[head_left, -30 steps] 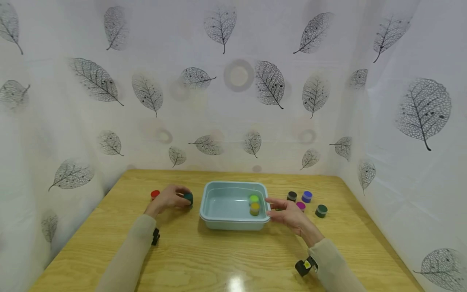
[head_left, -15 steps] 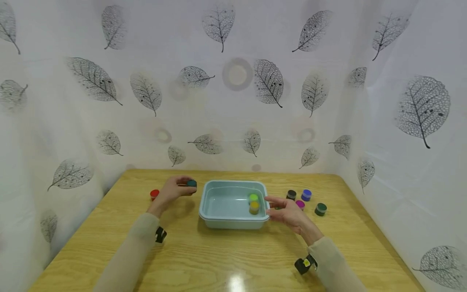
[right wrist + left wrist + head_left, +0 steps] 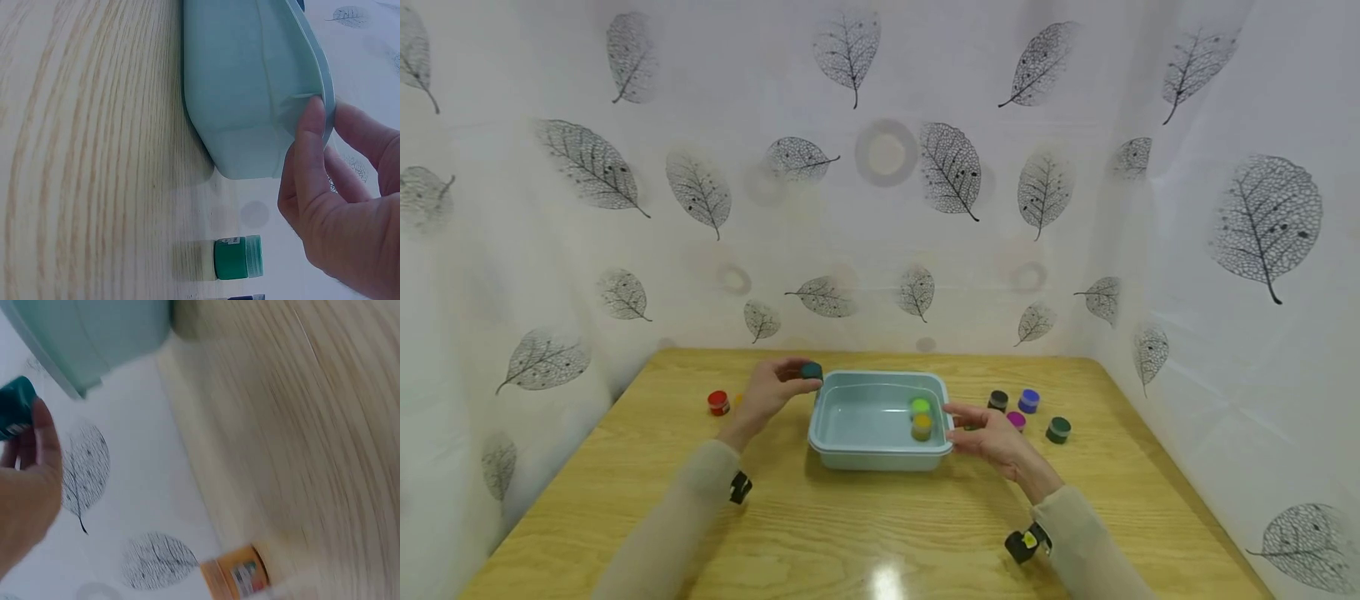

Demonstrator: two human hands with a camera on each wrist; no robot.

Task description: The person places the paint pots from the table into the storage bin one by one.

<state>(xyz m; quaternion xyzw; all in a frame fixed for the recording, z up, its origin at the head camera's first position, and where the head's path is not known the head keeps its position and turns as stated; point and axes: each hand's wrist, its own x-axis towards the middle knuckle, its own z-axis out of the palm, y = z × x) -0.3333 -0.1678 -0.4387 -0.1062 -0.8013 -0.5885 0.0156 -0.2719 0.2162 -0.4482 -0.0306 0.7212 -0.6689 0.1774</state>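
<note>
My left hand pinches a dark teal paint jar between thumb and fingers, raised at the basin's back left corner. In the left wrist view the same teal jar hangs beside the basin's rim. A pale blue-green plastic basin stands mid-table. Inside, toward its right end, sit a lime green jar and a yellow jar. My right hand grips the basin's right rim; the right wrist view shows its thumb and fingers on either side of the rim.
Left of the basin stand a red jar and an orange jar, the latter mostly behind the left hand in the head view. To the right are black, blue, magenta and dark green jars, plus a green jar.
My left hand has lifted the teal jar off the table and carried it right and back to the basin's left edge. The orange jar has come partly into sight. My right hand stays on the rim.
</note>
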